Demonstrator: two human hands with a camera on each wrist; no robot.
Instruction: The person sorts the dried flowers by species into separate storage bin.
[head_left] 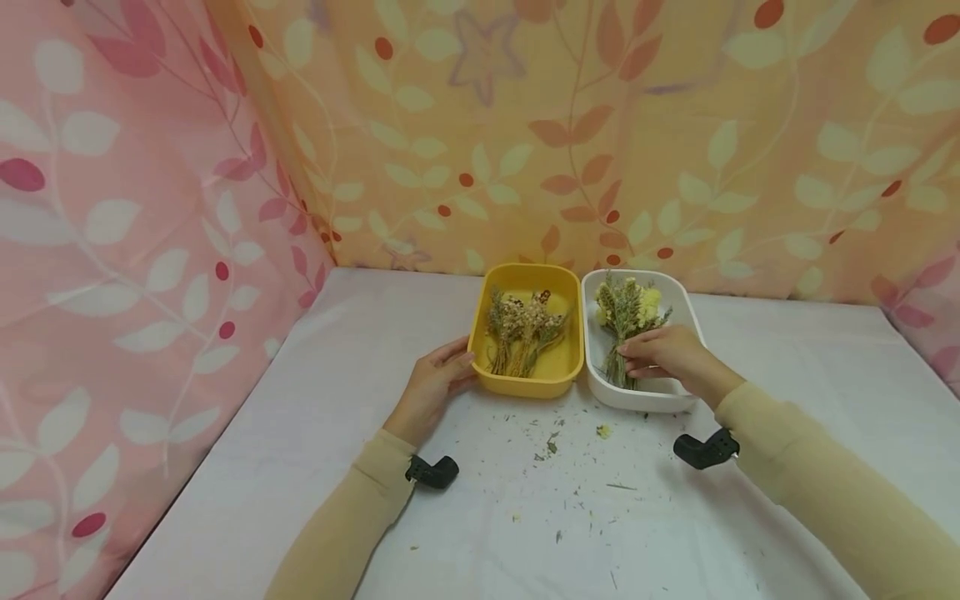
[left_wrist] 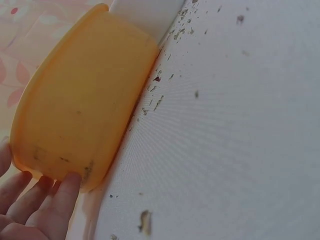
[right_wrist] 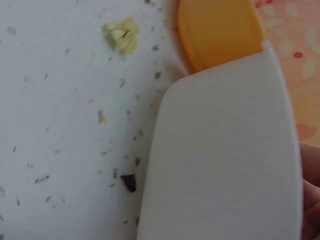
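Observation:
Two rectangular plastic bins stand side by side. In the yellow bin lie small bunches of dried flowers, stems toward the near side. My left hand rests against this bin's left side; in the left wrist view its fingertips touch the outer wall. The white bin is on the right, with yellow and green dried flowers inside. Over it, my right hand pinches the stems of a dried flower bunch. In the right wrist view, the white bin's wall hides most of that hand.
Dry plant crumbs and a pale yellow petal piece are scattered on the white tabletop in front of the bins. Patterned fabric hangs behind and at the sides.

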